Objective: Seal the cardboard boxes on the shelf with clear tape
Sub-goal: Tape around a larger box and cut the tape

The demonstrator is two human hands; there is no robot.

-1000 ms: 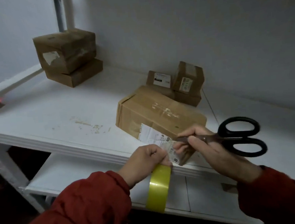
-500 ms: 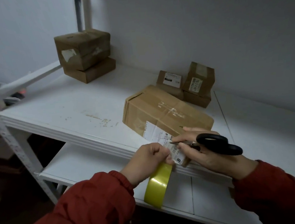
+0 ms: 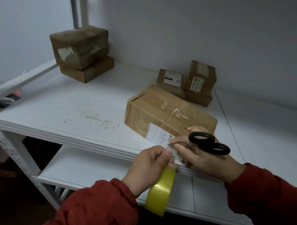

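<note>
A long cardboard box (image 3: 163, 111) with a white label lies on the white shelf (image 3: 68, 105) near its front edge. My left hand (image 3: 149, 168) grips a yellowish roll of tape (image 3: 160, 192) that hangs below the shelf edge, with the tape drawn up to the box's near end. My right hand (image 3: 200, 154) holds black-handled scissors (image 3: 208, 144); their blades point left at the tape beside my left fingers. Whether the blades are closed is hard to see.
Two stacked brown boxes (image 3: 81, 51) stand at the back left of the shelf. Three small labelled boxes (image 3: 188, 82) sit against the wall behind the long box. A lower shelf board (image 3: 80, 168) runs underneath. A shelf post (image 3: 13, 154) stands at the left.
The view has shifted left. My right hand has turned the scissors and brought them closer to the tape at the box's near end. My left hand keeps its grip on the roll.
</note>
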